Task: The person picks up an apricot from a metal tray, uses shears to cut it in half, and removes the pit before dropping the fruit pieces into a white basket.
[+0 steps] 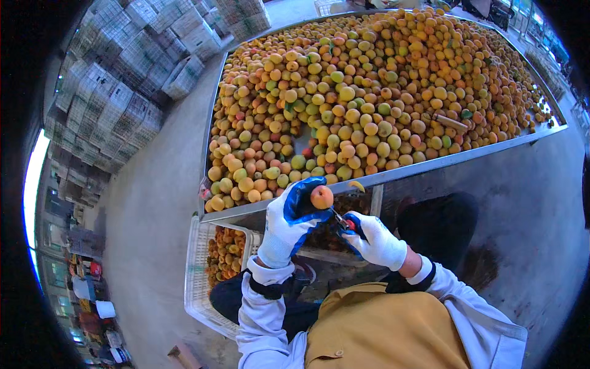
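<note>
My left hand (284, 220), in a white glove with blue coating, is closed around an orange-red apricot (321, 197), leaving its right side bare. In my right hand (379, 243), gloved the same way, is a small plier-like hand tool (340, 220) with metal jaws and some red at its handle. The jaws point at the apricot's lower right side; whether they touch it I cannot tell. Just above the tool shows a curved yellow piece of fruit (356, 186), apart from both hands. A big heap of apricots (350, 117) lies beyond my hands.
A metal-edged table (424, 167) bears the heap, with a brown stick-like piece (450, 122) on top. By my left knee stands a white crate (198, 270) holding fruit pieces (226, 255). Under the table edge are more fruit pieces (362, 206). Stacked crates (107, 101) stand at far left.
</note>
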Demonstrator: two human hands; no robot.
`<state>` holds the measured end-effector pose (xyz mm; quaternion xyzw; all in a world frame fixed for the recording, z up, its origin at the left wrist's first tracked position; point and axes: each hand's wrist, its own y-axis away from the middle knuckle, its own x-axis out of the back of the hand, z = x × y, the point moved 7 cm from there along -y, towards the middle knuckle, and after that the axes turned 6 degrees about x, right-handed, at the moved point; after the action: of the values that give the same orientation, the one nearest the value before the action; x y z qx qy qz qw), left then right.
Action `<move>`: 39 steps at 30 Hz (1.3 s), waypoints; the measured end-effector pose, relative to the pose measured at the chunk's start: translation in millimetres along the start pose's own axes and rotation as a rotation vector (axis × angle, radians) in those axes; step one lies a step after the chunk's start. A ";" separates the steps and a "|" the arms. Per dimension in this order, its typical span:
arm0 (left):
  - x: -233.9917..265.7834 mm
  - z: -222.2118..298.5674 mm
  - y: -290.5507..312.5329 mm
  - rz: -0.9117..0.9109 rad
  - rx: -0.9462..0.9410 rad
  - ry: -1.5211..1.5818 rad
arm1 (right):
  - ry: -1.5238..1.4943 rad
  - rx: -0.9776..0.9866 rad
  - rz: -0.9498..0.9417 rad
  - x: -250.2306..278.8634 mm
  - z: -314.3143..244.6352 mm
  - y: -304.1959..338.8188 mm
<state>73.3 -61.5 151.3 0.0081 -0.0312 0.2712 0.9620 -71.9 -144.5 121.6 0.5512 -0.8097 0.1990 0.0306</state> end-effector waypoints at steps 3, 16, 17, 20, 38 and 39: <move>-7.1 4.0 11.7 -0.035 0.048 0.157 | 0.025 -0.030 -0.010 -2.4 -4.8 4.3; -15.4 -15.4 28.3 0.090 -0.049 0.127 | -0.124 -0.081 0.004 -11.1 13.3 6.6; -15.4 -17.3 29.0 0.107 -0.033 0.186 | -0.049 -0.064 -0.001 -10.2 8.8 2.2; -20.6 -32.6 24.5 0.110 0.040 0.451 | 0.017 -0.063 0.063 -16.6 16.5 0.3; -60.5 -76.3 17.8 0.017 0.245 0.839 | -0.041 -0.101 0.104 -23.5 40.9 15.2; -62.5 -76.8 17.2 0.043 0.264 0.849 | -0.062 -0.125 0.091 -18.9 39.0 18.0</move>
<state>15.3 -76.9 70.6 0.0181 0.4011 0.2721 0.8745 -74.1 -136.1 75.5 0.5166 -0.8454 0.1320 0.0306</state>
